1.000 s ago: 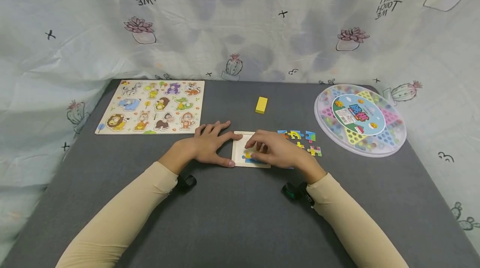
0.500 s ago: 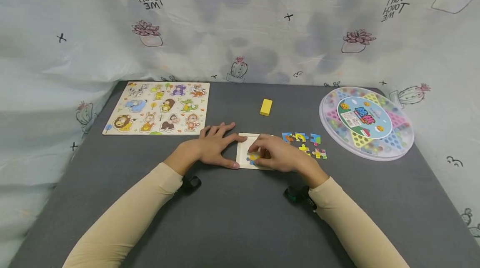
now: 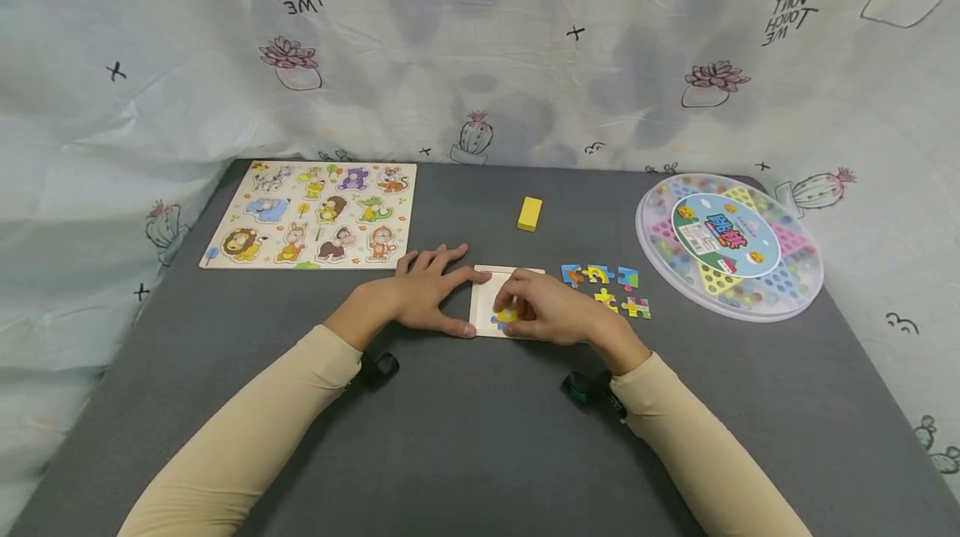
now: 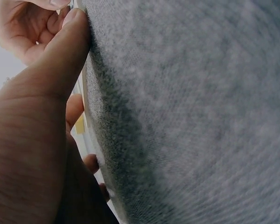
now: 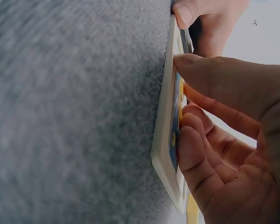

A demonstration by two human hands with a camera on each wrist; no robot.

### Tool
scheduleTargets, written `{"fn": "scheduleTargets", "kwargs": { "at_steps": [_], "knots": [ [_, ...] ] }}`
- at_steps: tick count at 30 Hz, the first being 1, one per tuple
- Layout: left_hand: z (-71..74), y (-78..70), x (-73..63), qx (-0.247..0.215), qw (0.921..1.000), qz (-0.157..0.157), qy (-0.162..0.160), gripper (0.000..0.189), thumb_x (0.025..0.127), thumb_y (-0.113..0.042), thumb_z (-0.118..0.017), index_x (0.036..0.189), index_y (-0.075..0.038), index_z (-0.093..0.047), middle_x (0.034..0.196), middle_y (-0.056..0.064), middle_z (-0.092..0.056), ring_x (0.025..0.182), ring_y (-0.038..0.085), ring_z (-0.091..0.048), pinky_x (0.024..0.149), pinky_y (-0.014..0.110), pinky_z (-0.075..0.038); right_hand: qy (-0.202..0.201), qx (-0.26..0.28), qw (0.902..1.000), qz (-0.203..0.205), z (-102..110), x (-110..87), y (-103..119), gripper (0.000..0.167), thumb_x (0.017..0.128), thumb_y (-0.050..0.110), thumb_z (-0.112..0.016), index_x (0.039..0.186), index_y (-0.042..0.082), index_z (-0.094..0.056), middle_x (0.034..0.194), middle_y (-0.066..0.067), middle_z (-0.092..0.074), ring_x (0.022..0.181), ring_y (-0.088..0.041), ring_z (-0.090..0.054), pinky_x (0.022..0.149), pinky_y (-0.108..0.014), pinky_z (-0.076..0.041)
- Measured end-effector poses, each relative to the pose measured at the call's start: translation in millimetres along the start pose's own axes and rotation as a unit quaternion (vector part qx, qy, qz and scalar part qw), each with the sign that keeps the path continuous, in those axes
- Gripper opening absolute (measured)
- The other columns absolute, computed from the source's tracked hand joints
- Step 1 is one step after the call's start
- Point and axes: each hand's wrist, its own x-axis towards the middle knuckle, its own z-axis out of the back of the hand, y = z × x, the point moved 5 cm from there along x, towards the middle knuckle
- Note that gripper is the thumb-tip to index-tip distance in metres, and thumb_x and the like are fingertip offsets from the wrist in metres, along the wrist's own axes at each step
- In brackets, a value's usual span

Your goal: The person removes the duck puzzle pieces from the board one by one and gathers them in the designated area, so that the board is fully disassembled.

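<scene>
A small pale puzzle tray point(image 3: 486, 293) lies flat in the middle of the table. My left hand point(image 3: 426, 293) rests at its left side with fingers spread; thumb and index finger touch the tray's edge. Over the tray's right part is my right hand point(image 3: 551, 308), its thumb and curled index finger at a yellow-and-blue jigsaw piece point(image 3: 504, 318) in the tray's lower part. From the right wrist view, the thumb presses down near the tray rim point(image 5: 162, 140), and the other fingers lie along the blue and yellow puzzle surface point(image 5: 174, 140). My right hand hides much of the tray.
Several loose jigsaw pieces point(image 3: 636, 307) lie right of the tray. Behind it stands a yellow block point(image 3: 529, 214). An animal peg board point(image 3: 307, 216) is at the back left, a round clear game box point(image 3: 727, 247) at the back right. A printed curtain point(image 3: 480, 45) hangs behind.
My right fingers have shifted slightly and curled more closely at the piece in the tray. The left hand keeps its place on the tray's edge. The head view has shifted a little.
</scene>
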Motion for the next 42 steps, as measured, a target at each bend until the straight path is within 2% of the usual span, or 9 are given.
{"fn": "scheduleTargets", "kwargs": {
  "at_steps": [8, 14, 24, 34, 42],
  "knots": [
    [-1.0, 0.9, 0.1, 0.007, 1.0, 0.007, 0.002, 0.088, 0.085, -0.081, -0.06, 0.159, -0.049, -0.026, 0.174, 0.003, 0.003, 0.158, 0.04, 0.0, 0.117, 0.072, -0.007, 0.005, 0.021, 0.9997, -0.014, 0.2, 0.9, 1.6, 0.023, 0.095, 0.015, -0.076, 0.115, 0.01, -0.065, 0.104, -0.003, -0.066, 0.084, -0.009, -0.064, 0.079, -0.031, -0.055],
    [-1.0, 1.7, 0.0, 0.009, 0.9999, 0.008, 0.0, 0.088, 0.084, -0.081, -0.06, 0.159, -0.049, -0.027, 0.174, 0.004, 0.002, 0.158, 0.041, -0.001, 0.117, 0.072, -0.008, -0.012, 0.034, 0.9993, -0.01, 0.5, -1.7, 1.1, 0.024, 0.094, 0.014, -0.078, 0.115, 0.01, -0.067, 0.107, -0.002, -0.067, 0.083, -0.009, -0.064, 0.078, -0.031, -0.056],
    [-2.4, 2.3, 1.8, 0.01, 0.9999, 0.007, -0.001, 0.088, 0.084, -0.081, -0.06, 0.159, -0.049, -0.027, 0.174, 0.004, 0.002, 0.158, 0.042, -0.002, 0.117, 0.072, -0.008, -0.042, 0.055, 0.9975, 0.011, 1.3, -4.6, -1.8, 0.011, 0.097, 0.009, -0.072, 0.107, 0.013, -0.07, 0.093, 0.003, -0.066, 0.077, -0.01, -0.062, 0.073, -0.03, -0.054],
    [-1.9, 2.0, 1.7, 0.003, 1.0, 0.007, -0.001, 0.088, 0.084, -0.081, -0.06, 0.159, -0.049, -0.027, 0.174, 0.004, 0.002, 0.158, 0.041, 0.0, 0.118, 0.072, -0.006, -0.043, 0.126, 0.991, 0.012, 3.1, -9.9, -6.4, 0.01, 0.101, 0.01, -0.067, 0.11, 0.012, -0.069, 0.106, 0.0, -0.07, 0.094, -0.014, -0.068, 0.086, -0.035, -0.058],
    [-0.6, 0.5, 0.8, -0.002, 1.0, 0.005, 0.002, 0.088, 0.085, -0.079, -0.061, 0.16, -0.048, -0.027, 0.174, 0.005, 0.002, 0.158, 0.041, 0.001, 0.118, 0.072, -0.006, -0.062, 0.109, 0.9921, -0.009, 15.0, -20.7, -9.3, 0.01, 0.101, 0.016, -0.068, 0.111, 0.02, -0.07, 0.105, 0.006, -0.069, 0.088, -0.013, -0.068, 0.075, -0.035, -0.056]
  ]
}}
